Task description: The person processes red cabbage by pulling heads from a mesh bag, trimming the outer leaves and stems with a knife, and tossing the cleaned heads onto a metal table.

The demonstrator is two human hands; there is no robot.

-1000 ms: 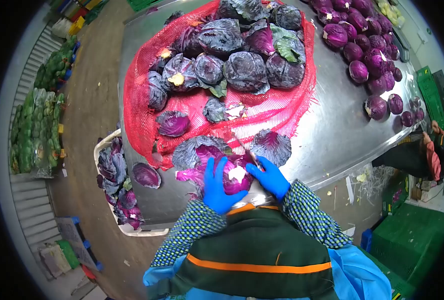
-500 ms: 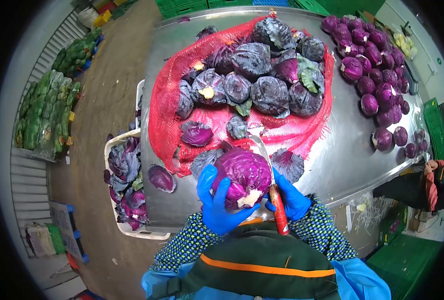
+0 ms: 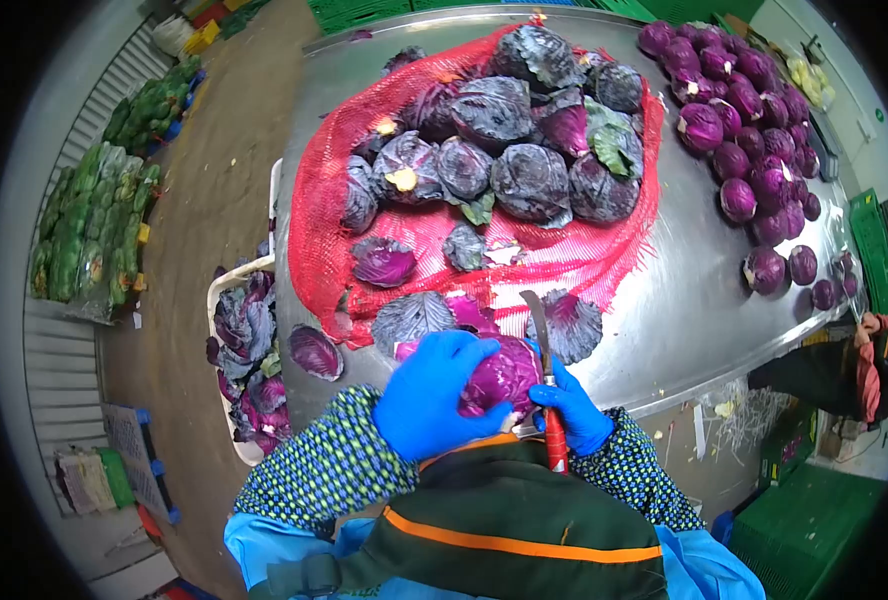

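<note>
My left hand (image 3: pixel 436 392), in a blue glove, lies over the left and near side of a shiny purple cabbage (image 3: pixel 509 375), its fingers curled round it and covering much of it. In my right hand (image 3: pixel 576 408), also gloved, is a knife (image 3: pixel 554 425) with a worn red handle; its blade points away from me beside the cabbage's right side. Just beyond the cabbage lie a dark loose leaf (image 3: pixel 412 318), a purple leaf piece (image 3: pixel 472 313) and another broad leaf (image 3: pixel 568 325).
Dark unpeeled cabbages (image 3: pixel 529 183) sit on a red mesh sack (image 3: pixel 314 230) on the metal table (image 3: pixel 699 300). Shiny purple cabbages (image 3: pixel 769 180) are heaped at the right. A white crate (image 3: pixel 226 400) of leaves stands left. Another person (image 3: pixel 834 380) is at the far right.
My left hand has gone from cupping the cabbage's left side to reaching over it, and the pale stem end is now covered. A purple leaf piece now shows beyond it. The knife stays in my right hand.
</note>
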